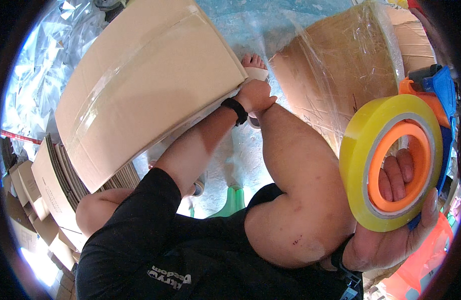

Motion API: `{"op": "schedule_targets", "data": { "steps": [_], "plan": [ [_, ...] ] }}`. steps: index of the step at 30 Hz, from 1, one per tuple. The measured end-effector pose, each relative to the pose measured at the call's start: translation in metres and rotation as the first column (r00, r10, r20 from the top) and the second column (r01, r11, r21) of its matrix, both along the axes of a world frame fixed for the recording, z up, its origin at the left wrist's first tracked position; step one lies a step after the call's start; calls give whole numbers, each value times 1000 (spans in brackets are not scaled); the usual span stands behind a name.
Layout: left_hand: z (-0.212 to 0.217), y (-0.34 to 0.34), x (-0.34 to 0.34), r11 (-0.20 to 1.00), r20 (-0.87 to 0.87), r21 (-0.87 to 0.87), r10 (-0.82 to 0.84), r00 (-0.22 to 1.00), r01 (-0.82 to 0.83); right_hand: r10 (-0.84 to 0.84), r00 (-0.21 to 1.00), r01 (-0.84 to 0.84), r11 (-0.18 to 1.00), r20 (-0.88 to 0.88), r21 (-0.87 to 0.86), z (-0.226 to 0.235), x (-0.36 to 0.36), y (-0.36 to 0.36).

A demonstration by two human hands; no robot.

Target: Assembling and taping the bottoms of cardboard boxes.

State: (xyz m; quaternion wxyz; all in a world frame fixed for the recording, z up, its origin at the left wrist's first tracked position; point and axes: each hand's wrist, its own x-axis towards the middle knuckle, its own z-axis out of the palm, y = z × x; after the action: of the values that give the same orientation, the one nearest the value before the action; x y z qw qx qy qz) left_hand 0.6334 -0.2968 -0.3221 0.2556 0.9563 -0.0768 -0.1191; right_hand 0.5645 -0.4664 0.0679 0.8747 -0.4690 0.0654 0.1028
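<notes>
My right hand (385, 245) holds a tape dispenser (444, 107) with an orange and blue frame up close at the right. A thick roll of yellowish clear packing tape (358, 150) sits on its orange hub, and several fingertips show through the hub's opening. My left hand (253, 95), with a black band at the wrist, is curled closed by the near right corner of a large brown cardboard box (160, 80). Its fingers bend out of sight, so what they grip, if anything, is hidden. A strip of clear tape runs along the box's face.
Flat cardboard sheets (58, 175) stand stacked at the left, below crumpled clear plastic (50, 60). A plastic-wrapped carton (340, 65) lies at the far right. A green plastic stool (233, 200) is between my bent legs. Red plastic (425, 265) shows at lower right.
</notes>
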Motion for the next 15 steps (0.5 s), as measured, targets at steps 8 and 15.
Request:
{"op": "schedule_targets", "data": {
  "steps": [8,15],
  "plan": [
    [-22,4,-9,984,208,159,-114,972,81,55,998,-55,998,6,-24,2,-1,2],
    [2,7,-11,980,-122,-187,51,991,-74,81,996,-82,996,30,27,-1,1,-3]
  ]
}}
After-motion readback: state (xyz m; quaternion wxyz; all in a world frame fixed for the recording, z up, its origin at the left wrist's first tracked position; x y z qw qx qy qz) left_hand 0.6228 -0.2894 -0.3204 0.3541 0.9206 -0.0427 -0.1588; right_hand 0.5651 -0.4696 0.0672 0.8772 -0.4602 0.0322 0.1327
